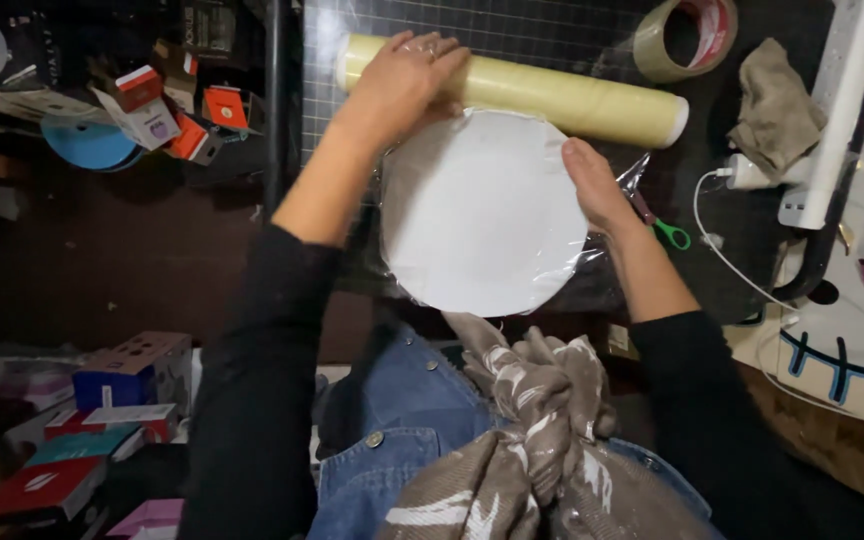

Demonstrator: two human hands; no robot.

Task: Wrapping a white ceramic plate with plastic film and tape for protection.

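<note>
Here my left hand [407, 80] lies palm down, fingers spread, on top of the roll of cling film [552, 97], which stretches across the dark cutting mat [552, 30] at about twelve o'clock from the white round disc [482, 212]. The hand presses on the roll's left end rather than gripping it. My right hand [597, 185] rests flat and open against the disc's edge at three o'clock, thumb on the white face and fingers on the clear film [607, 275] that runs from the roll down over the disc and wrinkles out past its rim at four o'clock. The disc lies flat on the desk, just in front of the roll and touching it, between my two forearms. Green-handled scissors [667, 232] peek out just beside my right wrist at three o'clock. A roll of brown packing tape [687, 38] sits at one o'clock, well apart from the disc, with a crumpled beige cloth [777, 105] near it at two o'clock. A white cable [727, 255] loops past the scissors. Small cartons [167, 110] are scattered at ten o'clock, off the mat.
</note>
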